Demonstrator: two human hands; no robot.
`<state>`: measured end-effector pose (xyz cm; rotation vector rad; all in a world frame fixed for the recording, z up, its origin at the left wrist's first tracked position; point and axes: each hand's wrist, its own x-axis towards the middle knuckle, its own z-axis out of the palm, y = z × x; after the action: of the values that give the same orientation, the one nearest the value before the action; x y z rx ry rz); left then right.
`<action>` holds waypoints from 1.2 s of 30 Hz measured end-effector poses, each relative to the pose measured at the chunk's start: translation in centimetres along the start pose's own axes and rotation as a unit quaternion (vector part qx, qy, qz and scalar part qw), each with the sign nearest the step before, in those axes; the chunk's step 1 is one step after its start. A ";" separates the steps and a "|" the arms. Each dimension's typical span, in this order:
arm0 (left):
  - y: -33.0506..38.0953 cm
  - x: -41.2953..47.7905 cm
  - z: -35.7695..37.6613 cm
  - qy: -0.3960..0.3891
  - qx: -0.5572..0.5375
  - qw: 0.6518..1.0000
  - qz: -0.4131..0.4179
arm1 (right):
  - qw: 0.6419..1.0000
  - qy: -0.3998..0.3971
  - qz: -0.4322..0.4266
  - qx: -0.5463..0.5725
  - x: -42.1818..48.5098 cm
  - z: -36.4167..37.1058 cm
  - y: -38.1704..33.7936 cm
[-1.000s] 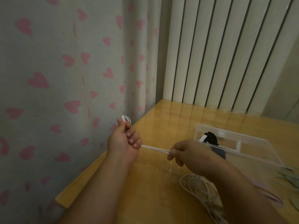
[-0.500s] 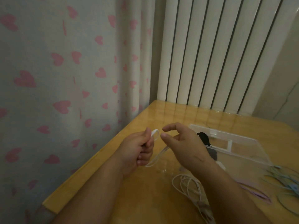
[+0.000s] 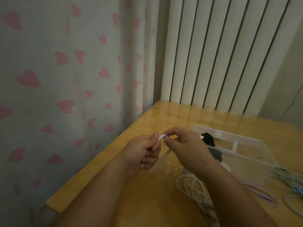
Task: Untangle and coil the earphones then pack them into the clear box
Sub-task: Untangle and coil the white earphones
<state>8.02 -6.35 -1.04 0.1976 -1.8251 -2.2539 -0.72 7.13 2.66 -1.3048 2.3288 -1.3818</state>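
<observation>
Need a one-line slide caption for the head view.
Both hands, left hand and right hand, pinch a white earphone cable beside the clear box.

Glossy wooden table (image 3: 147, 202), clear box (image 3: 255, 154), white earphones (image 3: 191, 185), blue cables (image 3: 293, 182)

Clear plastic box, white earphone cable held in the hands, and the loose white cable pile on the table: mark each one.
Clear plastic box (image 3: 255, 145), head view, on its far wall.
White earphone cable (image 3: 158, 163), head view, on the strands hanging below the hands.
Loose white cable pile (image 3: 191, 185), head view, on its looped strands.

Clear box (image 3: 246, 149) on table (image 3: 147, 202) (earphones (image 3: 191, 185) before it).
</observation>
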 end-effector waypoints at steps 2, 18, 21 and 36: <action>0.0 0.0 0.0 -0.003 -0.005 1.000 -0.002 | 1.000 -0.008 0.003 -0.001 0.0 -0.1 0.0; -0.7 1.0 -0.1 0.050 -0.030 0.990 0.132 | 0.960 0.035 0.133 0.243 0.4 0.0 0.2; -0.5 1.2 -0.6 0.082 -0.083 0.981 0.157 | 0.917 0.007 0.139 0.375 0.3 -0.7 -0.1; -0.1 0.9 0.1 0.102 -0.035 0.986 0.125 | 0.816 -0.089 0.196 0.537 0.3 -0.4 0.6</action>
<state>7.10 -6.45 -1.10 0.1699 -1.5694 -2.0389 -1.48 7.31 2.56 -0.5107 1.1474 -1.8264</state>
